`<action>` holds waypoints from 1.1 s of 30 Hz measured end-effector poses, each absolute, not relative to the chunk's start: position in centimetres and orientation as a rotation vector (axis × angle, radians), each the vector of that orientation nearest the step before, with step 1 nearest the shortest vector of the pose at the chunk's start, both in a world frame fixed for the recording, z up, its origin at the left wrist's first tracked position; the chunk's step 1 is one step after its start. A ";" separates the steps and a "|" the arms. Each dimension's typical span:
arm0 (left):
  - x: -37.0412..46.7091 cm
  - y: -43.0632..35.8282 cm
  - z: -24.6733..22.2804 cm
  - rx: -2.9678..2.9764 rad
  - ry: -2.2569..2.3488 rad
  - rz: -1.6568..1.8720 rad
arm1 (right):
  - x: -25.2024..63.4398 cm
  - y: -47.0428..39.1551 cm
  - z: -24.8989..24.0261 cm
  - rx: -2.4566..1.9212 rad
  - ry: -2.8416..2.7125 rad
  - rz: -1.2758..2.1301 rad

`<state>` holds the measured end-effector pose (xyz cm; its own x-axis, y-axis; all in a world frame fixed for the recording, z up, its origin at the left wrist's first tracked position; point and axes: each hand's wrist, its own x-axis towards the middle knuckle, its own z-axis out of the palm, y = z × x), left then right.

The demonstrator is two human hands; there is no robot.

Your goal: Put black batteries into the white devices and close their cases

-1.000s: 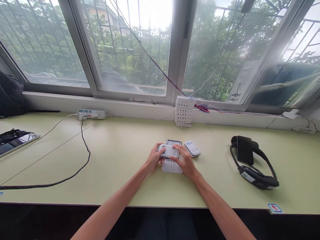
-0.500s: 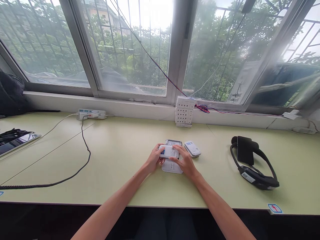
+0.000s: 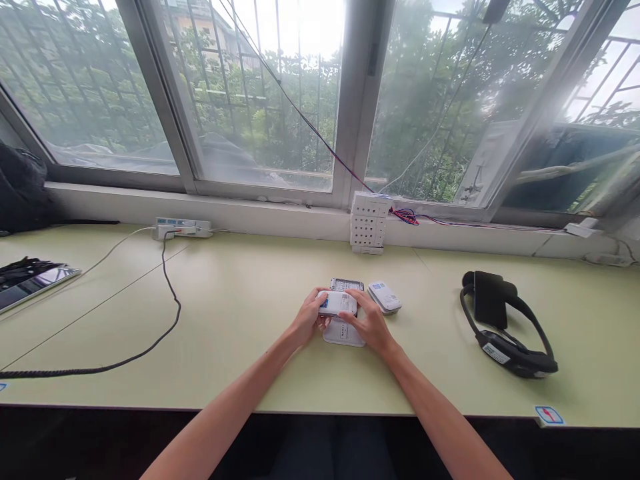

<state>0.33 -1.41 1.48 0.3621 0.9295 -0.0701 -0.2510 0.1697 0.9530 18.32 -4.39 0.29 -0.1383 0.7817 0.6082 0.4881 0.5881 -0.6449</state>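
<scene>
Between both hands I hold a small white device with rounded corners and a blue label point(image 3: 338, 303). My left hand point(image 3: 306, 317) grips its left end, thumb on top and fingers curled below. On the right end are the thumb and fingers of my right hand point(image 3: 371, 323). Under it on the table lies a white cover with printed text point(image 3: 344, 335), partly hidden. Just behind, an open device with a dark-edged, label-covered inside point(image 3: 347, 285) shows in part. To the right of my hands rests a short stack of similar white devices point(image 3: 385, 297).
A black headset point(image 3: 510, 327) lies on the table at right. Against the sill stands a white stack with square holes point(image 3: 369, 223). A power strip point(image 3: 183, 228) and a black cable point(image 3: 175, 320) are at left, beside a tablet-like device point(image 3: 37, 287). The front edge is near my forearms.
Both hands keep their grip on the white device, which seems tilted very slightly. Nothing else has visibly moved.
</scene>
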 end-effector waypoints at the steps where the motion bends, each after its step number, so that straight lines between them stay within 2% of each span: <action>1: 0.3 -1.4 1.4 1.066 0.805 0.983 | 18.3 -4.4 0.3 -1.039 -1.794 0.358; 33: 0.3 -1.1 1.2 1.068 0.845 0.970 | 18.1 -4.6 0.4 -1.012 -1.738 0.396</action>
